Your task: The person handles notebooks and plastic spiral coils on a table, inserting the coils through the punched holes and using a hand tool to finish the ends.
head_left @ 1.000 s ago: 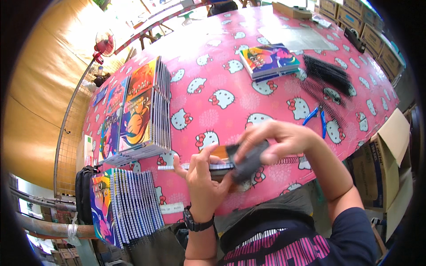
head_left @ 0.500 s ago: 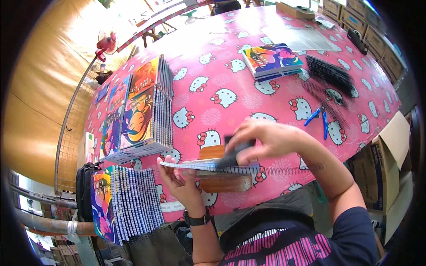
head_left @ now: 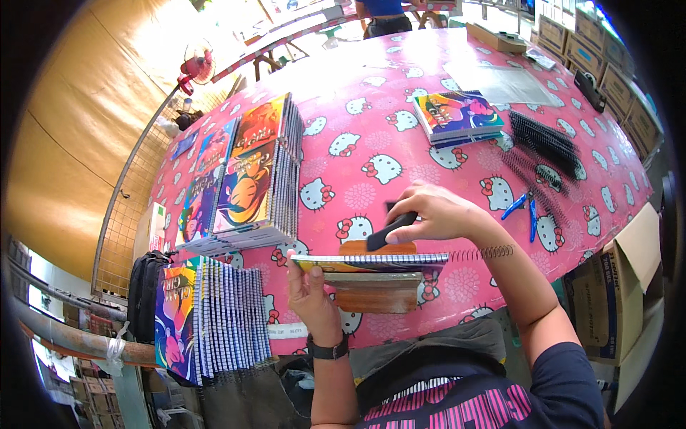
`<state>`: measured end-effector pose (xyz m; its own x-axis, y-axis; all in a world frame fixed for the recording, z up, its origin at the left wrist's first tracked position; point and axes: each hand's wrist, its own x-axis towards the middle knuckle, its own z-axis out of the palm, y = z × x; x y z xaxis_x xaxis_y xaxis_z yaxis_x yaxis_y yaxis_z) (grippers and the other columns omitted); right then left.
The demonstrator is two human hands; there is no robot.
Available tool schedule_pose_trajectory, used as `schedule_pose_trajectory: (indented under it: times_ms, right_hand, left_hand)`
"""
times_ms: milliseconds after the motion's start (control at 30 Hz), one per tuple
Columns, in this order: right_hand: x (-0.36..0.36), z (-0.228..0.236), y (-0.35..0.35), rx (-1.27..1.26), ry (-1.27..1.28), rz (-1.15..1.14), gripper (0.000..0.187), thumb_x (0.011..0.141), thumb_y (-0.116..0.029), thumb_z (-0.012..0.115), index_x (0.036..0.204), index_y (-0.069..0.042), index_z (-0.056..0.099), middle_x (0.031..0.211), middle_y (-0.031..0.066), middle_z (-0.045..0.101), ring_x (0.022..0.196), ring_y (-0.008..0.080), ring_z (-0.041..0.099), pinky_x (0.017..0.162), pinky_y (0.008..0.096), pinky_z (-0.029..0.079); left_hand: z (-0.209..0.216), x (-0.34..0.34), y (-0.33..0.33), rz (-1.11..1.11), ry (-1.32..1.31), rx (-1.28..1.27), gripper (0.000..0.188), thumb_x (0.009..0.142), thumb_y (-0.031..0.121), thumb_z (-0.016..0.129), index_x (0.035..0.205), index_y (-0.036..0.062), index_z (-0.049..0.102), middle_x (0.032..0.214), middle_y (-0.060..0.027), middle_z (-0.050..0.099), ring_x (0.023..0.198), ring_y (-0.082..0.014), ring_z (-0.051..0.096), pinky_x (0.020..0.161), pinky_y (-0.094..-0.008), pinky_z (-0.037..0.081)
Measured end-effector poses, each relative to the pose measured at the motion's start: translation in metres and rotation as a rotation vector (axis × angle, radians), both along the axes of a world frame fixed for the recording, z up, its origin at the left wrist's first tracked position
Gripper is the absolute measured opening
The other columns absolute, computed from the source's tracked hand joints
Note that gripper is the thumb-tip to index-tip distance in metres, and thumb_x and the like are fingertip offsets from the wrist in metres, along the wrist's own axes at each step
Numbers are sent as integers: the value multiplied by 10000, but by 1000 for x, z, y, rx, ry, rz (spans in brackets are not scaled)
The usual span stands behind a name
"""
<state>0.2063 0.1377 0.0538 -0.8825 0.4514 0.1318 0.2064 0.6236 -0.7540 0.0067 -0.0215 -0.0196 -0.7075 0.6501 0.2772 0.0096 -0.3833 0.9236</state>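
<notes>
My left hand [head_left: 314, 304] grips the left end of a spiral notebook [head_left: 375, 267], held with its spine up and a colourful cover facing me. A dark wire coil [head_left: 486, 253] runs along the spine and sticks out past its right end. Beneath the notebook is a wooden block [head_left: 375, 299] on the table, partly hidden by it. My right hand [head_left: 443, 214] is closed on a black block-shaped tool [head_left: 391, 232], just above and behind the spine. The tool's exact kind cannot be made out.
Stacks of bound notebooks [head_left: 246, 189] stand left on the pink patterned table [head_left: 343, 193], with a leaning row [head_left: 229, 314] nearer me. At the far right lie more notebooks [head_left: 461, 118], loose black coils [head_left: 547, 146] and blue-handled pliers [head_left: 532, 214]. An open carton [head_left: 600, 293] stands at the right.
My right hand has raised the black tool off the spine. The notebook has tipped so its cover shows, and less coil sticks out at its right end. The whole view has shifted slightly.
</notes>
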Motion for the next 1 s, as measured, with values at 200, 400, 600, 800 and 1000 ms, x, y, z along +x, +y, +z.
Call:
schedule_pose_trajectory:
  times_ms: [200, 400, 600, 800, 1000]
  right_hand:
    - [-21, 8, 3, -160, 53, 94, 527, 802, -450, 673, 1071, 3, 669, 902, 123, 672, 852, 183, 607, 764, 335, 466]
    - [-29, 2, 7, -392, 198, 302, 525, 844, -411, 641, 1124, 33, 635, 990, 97, 662, 936, 154, 584, 854, 311, 442]
    - [-37, 0, 7, -505, 283, 301, 551, 831, -452, 646, 1112, 22, 645, 970, 112, 657, 947, 158, 575, 840, 295, 441]
    - [-53, 13, 8, -216, -28, 144, 552, 830, -470, 647, 1108, 8, 650, 971, 119, 661, 898, 173, 577, 815, 315, 452]
    - [-57, 14, 10, -548, 173, 227, 536, 861, -444, 625, 1147, 9, 626, 947, 98, 647, 911, 165, 570, 847, 315, 436]
  left_hand:
    - [3, 0, 4, -18, -20, 50, 520, 913, 90, 595, 1373, -48, 396, 1112, -25, 515, 914, -83, 501, 792, -227, 434]
    - [6, 5, 0, -23, -46, -7, 530, 909, 129, 618, 1372, -29, 411, 1093, -16, 514, 929, -84, 501, 800, -229, 429]
    - [-4, -2, 4, -12, 10, 21, 528, 904, 110, 621, 1369, -31, 414, 1060, -21, 497, 907, -82, 472, 832, -230, 402]
    - [-1, -2, 1, -17, 26, 27, 518, 901, 87, 619, 1366, -28, 421, 978, 5, 460, 870, -72, 445, 801, -220, 389]
    - [5, -3, 0, -8, 82, 44, 486, 903, 72, 612, 1350, -25, 446, 992, 10, 482, 906, -76, 474, 826, -226, 399]
